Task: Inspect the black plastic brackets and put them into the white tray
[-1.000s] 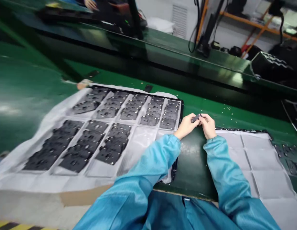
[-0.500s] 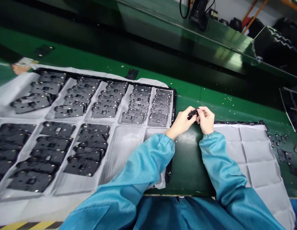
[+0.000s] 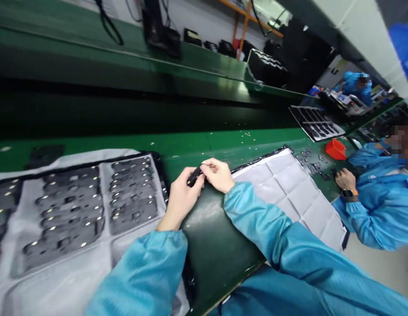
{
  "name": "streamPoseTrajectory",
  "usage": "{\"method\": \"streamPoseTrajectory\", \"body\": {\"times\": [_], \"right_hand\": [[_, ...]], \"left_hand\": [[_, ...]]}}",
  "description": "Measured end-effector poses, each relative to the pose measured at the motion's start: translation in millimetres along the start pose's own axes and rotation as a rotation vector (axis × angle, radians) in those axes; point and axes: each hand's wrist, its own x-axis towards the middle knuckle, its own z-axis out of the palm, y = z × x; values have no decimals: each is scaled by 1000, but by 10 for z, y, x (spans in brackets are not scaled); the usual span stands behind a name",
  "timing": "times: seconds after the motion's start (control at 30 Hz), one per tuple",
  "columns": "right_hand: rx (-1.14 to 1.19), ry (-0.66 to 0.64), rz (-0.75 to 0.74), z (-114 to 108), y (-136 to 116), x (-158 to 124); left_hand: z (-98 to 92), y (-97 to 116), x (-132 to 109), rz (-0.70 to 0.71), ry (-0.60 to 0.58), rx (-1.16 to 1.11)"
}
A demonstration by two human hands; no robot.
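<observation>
A small black plastic part point(image 3: 193, 176), seen nearly edge-on, is held up above the green bench. My left hand point(image 3: 183, 191) is closed round it, thumb and fingers pressing its sides. The fingertips of my right hand point(image 3: 218, 174) pinch its upper right end, which they partly hide. To the left lies a tray lined with white sheet point(image 3: 106, 208), its pockets holding overlapping black plates point(image 3: 133, 193) with shiny metal spots. On the right, under my sleeve, is a second tray point(image 3: 266, 180) covered in creased white sheet.
At the right a co-worker point(image 3: 384, 188) sits with a hand by scattered black parts point(image 3: 315, 166) and a red scoop-like container point(image 3: 335, 149). Another lined tray point(image 3: 315, 123) stands farther back. A raised green shelf point(image 3: 190, 61) runs behind the bench, with tiny pale bits point(image 3: 246, 136) before it.
The view has swung to the right, bringing the co-worker, red container and far tray into sight. Both hands keep hold of the black part over the bench between the trays.
</observation>
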Motion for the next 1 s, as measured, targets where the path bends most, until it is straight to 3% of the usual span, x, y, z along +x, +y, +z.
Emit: {"method": "streamPoseTrajectory", "body": {"times": [0.3,0.8,0.9,1.0], "right_hand": [[-71,48,-30,28,55,-34],[-100,75,24,41,45,-85],[-53,43,36,46,15,-108],[43,-77,121,35,11,-81]], "left_hand": [[11,54,-22,-66,-15,29],[-15,-88,1,-109,-34,108],[-50,-87,-19,-121,-28,113],[-100,-136,-29,-159,-33,88]]}}
